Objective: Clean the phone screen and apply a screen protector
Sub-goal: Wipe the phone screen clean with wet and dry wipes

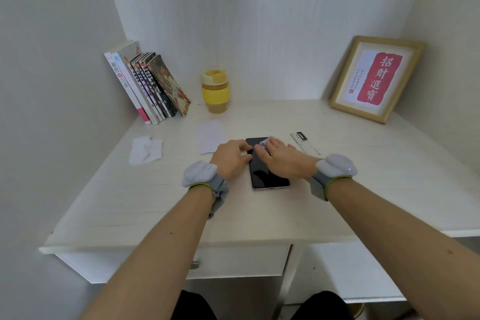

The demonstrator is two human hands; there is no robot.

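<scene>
We note the right hand pressing a wipe flat-fingered onto the phone; the left hand, fingers straight, steadies its edge. Lint beneath those fingers could remain.

A small home study nook, probably in a bedroom or spare room: a pale wooden table set between plain white walls, with leaning books, a yellow drinking cup, and a framed red calligraphy print.

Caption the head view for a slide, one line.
Right hand presses a white wipe on the phone while the left hand steadies its edge.
</scene>
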